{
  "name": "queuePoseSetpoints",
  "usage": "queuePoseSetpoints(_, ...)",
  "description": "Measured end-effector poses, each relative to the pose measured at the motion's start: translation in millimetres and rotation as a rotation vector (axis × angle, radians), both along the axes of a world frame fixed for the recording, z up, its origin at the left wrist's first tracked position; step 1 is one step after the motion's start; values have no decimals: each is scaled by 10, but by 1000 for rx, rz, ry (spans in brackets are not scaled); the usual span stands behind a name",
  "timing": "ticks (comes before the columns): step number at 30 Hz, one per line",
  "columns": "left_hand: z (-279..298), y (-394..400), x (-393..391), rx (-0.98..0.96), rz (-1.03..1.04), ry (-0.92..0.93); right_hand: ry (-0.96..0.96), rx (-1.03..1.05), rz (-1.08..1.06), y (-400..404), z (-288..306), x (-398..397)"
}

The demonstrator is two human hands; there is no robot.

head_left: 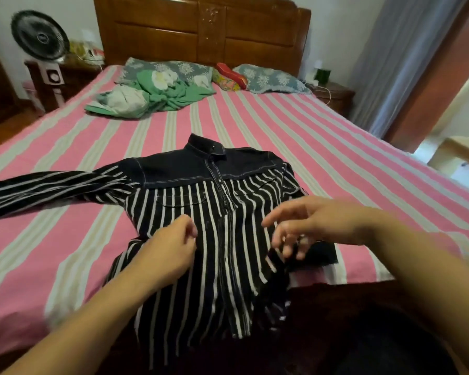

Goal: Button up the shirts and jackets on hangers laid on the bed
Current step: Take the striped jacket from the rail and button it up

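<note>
A black shirt with white stripes and a dark denim yoke (214,212) lies face up on the bed, collar toward the headboard, hem hanging over the near edge. Its front placket looks closed down the middle. My left hand (171,244) rests on the shirt's left front, fingers loosely curled, holding nothing that I can see. My right hand (303,226) hovers above the shirt's right side with fingers spread and relaxed. The left sleeve stretches out to the far left; the right sleeve is folded under my right hand. No hanger is visible.
The bed (336,147) has a pink and grey striped sheet. A crumpled green and white garment (152,96) lies near the pillows (271,78). A fan (39,35) stands at the left bedside, a nightstand (333,96) at the right.
</note>
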State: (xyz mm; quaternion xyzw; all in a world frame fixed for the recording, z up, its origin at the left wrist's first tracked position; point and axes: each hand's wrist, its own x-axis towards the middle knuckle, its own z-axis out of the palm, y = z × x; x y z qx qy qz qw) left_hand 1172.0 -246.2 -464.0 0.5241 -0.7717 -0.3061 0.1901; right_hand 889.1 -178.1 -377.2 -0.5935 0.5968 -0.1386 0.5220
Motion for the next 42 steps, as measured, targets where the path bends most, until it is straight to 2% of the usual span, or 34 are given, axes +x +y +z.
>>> queuePoseSetpoints(1,19,16,-10,-47,-18,25,86,-157,-248,-35,-128,-191)
queuePoseSetpoints(2,17,39,-20,-59,-79,49,270,-274,-430,-53,-272,-410)
queuePoseSetpoints(3,14,76,-34,-40,-155,53,483,-288,-501,-31,-428,-598)
queuePoseSetpoints(4,-2,111,-44,-18,-217,11,657,-236,-454,31,-565,-722)
queuePoseSetpoints(5,-31,137,-58,-23,-268,-66,697,-145,-379,112,-695,-812)
queuePoseSetpoints(7,-134,173,-92,-64,-345,-241,487,-62,-260,296,-824,-903)
queuePoseSetpoints(9,-192,208,-136,-103,-373,-293,260,-107,-239,425,-822,-818)
queuePoseSetpoints(11,-207,222,-187,-79,-357,-223,307,-193,-208,456,-923,-721)
queuePoseSetpoints(14,-231,198,-264,28,-274,-66,546,-455,-169,407,-1087,-645)
queuePoseSetpoints(16,-229,149,-282,66,-203,-18,688,-618,-291,347,-971,-880)
queuePoseSetpoints(18,-210,112,-266,84,-172,-26,888,-678,-503,349,-620,-1277)
queuePoseSetpoints(20,-187,93,-262,105,-177,-64,1173,-635,-677,465,-272,-1732)
queuePoseSetpoints(22,-170,107,-280,119,-182,-92,1549,-400,-679,601,-138,-2052)
queuePoseSetpoints(23,-165,118,-299,124,-174,-91,1626,-304,-669,610,-151,-2066)
queuePoseSetpoints(24,-159,142,-329,127,-155,-86,1602,-300,-644,587,-229,-2032)
queuePoseSetpoints(26,-163,197,-409,131,-112,-51,1337,-425,-529,491,-449,-1728)
queuePoseSetpoints(28,-183,238,-501,111,-79,8,1009,-357,-437,375,-686,-1231)
queuePoseSetpoints(31,-147,192,-532,214,37,203,699,-206,-205,216,-932,-632)
queuePoseSetpoints(33,-88,70,-440,271,127,303,527,-269,-98,132,-1000,-415)
queuePoseSetpoints(35,-50,-46,-319,290,152,295,362,-304,-67,81,-1037,-282)
queuePoseSetpoints(37,-54,-106,-232,323,157,274,191,-320,-175,52,-1080,-153)
queuePoseSetpoints(39,-101,-127,-205,353,146,264,25,-381,-386,20,-1119,-85)
queuePoseSetpoints(42,-117,-85,-216,318,88,285,-378,-371,-662,46,-1007,-22)
